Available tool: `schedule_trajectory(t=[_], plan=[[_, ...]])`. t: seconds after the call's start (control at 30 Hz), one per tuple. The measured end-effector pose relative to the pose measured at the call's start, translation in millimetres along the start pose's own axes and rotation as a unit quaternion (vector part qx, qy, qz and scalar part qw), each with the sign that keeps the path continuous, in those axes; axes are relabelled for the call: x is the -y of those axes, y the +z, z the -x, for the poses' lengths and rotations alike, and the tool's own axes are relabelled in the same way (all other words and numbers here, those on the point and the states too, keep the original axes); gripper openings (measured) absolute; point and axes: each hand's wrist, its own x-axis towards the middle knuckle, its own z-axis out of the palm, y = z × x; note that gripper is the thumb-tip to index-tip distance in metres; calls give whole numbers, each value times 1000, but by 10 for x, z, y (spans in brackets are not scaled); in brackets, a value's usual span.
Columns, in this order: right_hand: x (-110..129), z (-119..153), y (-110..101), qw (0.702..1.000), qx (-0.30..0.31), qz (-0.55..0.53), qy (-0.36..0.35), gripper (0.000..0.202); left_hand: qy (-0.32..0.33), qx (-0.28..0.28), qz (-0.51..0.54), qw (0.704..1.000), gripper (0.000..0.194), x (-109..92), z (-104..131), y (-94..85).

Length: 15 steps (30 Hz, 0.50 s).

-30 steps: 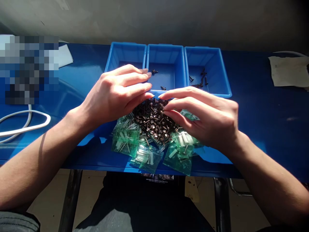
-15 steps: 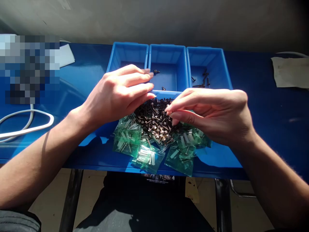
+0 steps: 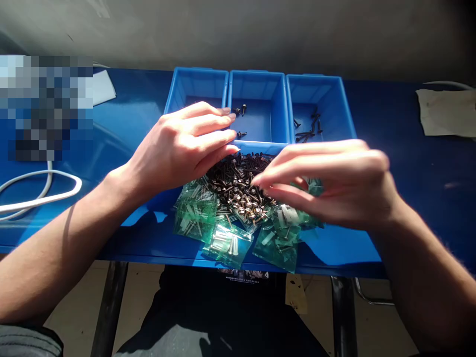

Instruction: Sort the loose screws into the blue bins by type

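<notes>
My left hand (image 3: pixel 189 141) is held palm down with its fingers stretched out and slightly apart, over the front of the left blue bin (image 3: pixel 201 74) and the near corner of the middle blue bin (image 3: pixel 260 79). Nothing shows in it. To the right, my right hand (image 3: pixel 330 183) dips its fingertips into a pile of dark and brass-coloured screws (image 3: pixel 241 186). Its thumb and fingers nearly meet in a pinch; whatever is between them is hidden. A few dark screws (image 3: pixel 243 110) lie in the middle bin, close to my left fingertips.
The right blue bin (image 3: pixel 334 84) holds several dark screws (image 3: pixel 315 121). Green plastic bags (image 3: pixel 195 215) of screws and white plugs lie around the pile on the blue table (image 3: pixel 141 129). A white cable (image 3: pixel 74 181) loops at left. Brown paper (image 3: pixel 446 111) lies far right.
My right hand has moved slightly right and down, its fingertips now lower on the pile. Dark screws in the middle bin lie differently. My left hand has stayed nearly still.
</notes>
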Motion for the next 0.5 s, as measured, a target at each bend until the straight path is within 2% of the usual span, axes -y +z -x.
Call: schedule_trajectory(t=[0.07, 0.13, 0.2, 0.37, 0.5], plan=[[-26, 21, -14, 993, 111, 9, -33, 13, 8, -9, -3, 1000, 18, -1, -1, 4], [-45, 38, 4, 987, 152, 32, -30, 8, 6, -10, -2, 1000, 18, -2, -3, 6], [-57, 49, 34, 986, 156, 58, -28, 6, -1, -2, 0, 1000, 18, -4, -4, 7], [-66, 58, 55, 982, 161, 98, -26, 15, -14, -2, 13, 1000, 20, -5, 9, 11], [-87, 48, 59, 987, 129, 95, -17, 15, -20, 2, 13, 1000, 20, 2, 12, 12]])
